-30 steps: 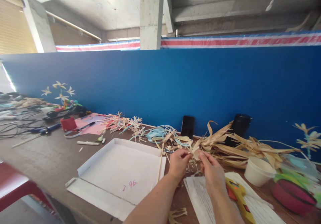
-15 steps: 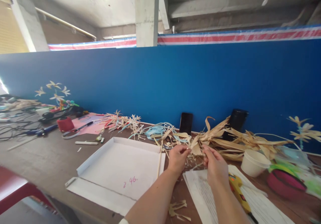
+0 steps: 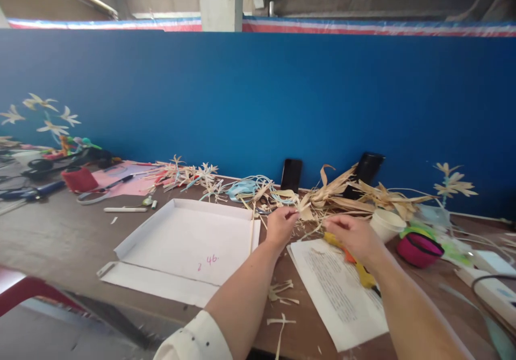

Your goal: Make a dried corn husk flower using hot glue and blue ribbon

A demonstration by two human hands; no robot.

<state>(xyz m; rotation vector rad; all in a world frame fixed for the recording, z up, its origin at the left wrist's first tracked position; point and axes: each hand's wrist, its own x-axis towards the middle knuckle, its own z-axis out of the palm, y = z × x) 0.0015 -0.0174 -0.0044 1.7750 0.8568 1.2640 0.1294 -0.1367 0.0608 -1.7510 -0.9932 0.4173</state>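
Observation:
My left hand point(image 3: 283, 227) is closed in a pinch on a small pale piece, just beyond the white box lid's right side. To its right, my right hand point(image 3: 352, 237) hangs over a yellow and orange glue gun point(image 3: 366, 277). Its thumb and fingers are drawn together; what they hold, if anything, is too small to make out. The glue gun lies on printed sheets point(image 3: 330, 290). Behind both hands spread dried corn husks point(image 3: 334, 193) and thin shredded strips. Husk scraps point(image 3: 282, 291) lie on the table near my left forearm.
Left of my hands lies the white box lid point(image 3: 177, 242). A paper cup point(image 3: 387, 224), a pink pouch point(image 3: 420, 250) and a power strip point(image 3: 489, 295) are on the right. Two phones, one being point(image 3: 291, 174), lean on the blue partition point(image 3: 242, 102). Husk flowers point(image 3: 453, 185) stand far right.
My right hand has moved away from my left, rightwards over the glue gun. My left hand keeps its pinch. The view has tilted down and shifted right.

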